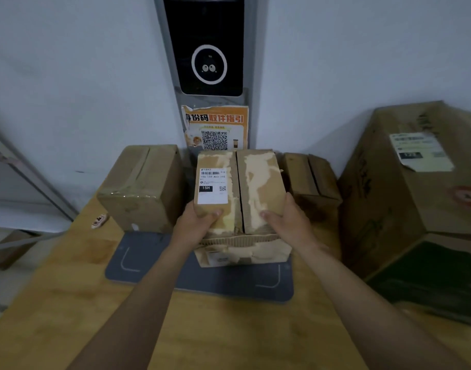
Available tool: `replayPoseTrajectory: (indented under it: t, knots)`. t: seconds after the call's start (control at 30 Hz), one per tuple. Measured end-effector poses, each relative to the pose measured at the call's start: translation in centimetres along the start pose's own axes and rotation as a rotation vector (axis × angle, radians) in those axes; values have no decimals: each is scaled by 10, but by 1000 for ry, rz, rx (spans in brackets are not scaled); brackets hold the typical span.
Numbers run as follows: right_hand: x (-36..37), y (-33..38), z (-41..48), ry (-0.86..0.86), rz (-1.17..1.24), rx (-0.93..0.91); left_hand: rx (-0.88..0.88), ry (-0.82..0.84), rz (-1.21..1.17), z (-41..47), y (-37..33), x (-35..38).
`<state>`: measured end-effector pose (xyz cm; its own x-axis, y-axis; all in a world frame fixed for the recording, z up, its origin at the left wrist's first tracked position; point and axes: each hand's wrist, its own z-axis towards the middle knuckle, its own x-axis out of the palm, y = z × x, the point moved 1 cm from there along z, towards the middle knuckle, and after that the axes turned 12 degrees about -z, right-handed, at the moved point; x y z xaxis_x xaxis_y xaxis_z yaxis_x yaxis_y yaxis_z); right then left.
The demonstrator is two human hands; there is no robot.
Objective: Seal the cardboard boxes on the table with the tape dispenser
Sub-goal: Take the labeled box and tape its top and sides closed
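Note:
A worn cardboard box (258,182) with a white shipping label stands at the middle of the table on a grey mat (202,279). Its two top flaps are folded down with a dark seam between them. My left hand (195,222) grips the box's near left corner, thumb on top of the left flap. My right hand (287,220) grips the near right corner, thumb on the right flap. A taped box (143,188) sits to the left, and a smaller box (311,180) with its flaps slightly parted sits to the right. No tape dispenser is in view.
A large cardboard box (415,198) fills the right side of the wooden table (68,303). A wall-mounted screen unit (210,49) with an orange QR poster (215,129) rises behind the boxes. A small sticker (98,220) lies on the table at left.

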<state>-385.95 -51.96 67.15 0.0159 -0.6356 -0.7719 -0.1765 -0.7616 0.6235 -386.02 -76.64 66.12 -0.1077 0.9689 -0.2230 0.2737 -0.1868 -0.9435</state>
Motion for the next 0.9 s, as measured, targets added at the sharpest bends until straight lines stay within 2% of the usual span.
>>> replayPoseTrajectory:
  t: [0.2, 0.37, 0.5, 0.63, 0.7, 0.8, 0.9]
  knots:
    - [0, -20, -31, -25, -44, -59, 48, -78, 25, -39, 18, 8]
    - [-11, -39, -73, -5, -174, -142, 94, -105, -9, -87, 33, 17]
    - [-21, -61, -117, -17, -254, -237, 150, -128, -28, -132, 56, 24]
    - [-20, -88, -189, -31, -283, -278, 164, -145, 67, -208, 78, 34]
    - [-23, -104, -234, -11, -216, -283, 195, -128, 107, -251, 84, 39]
    - [-29, -128, -297, -11, -168, -260, 152, -68, 204, -321, 91, 47]
    - [-44, -146, -342, -26, -213, -211, 106, 47, 254, -389, 95, 57]
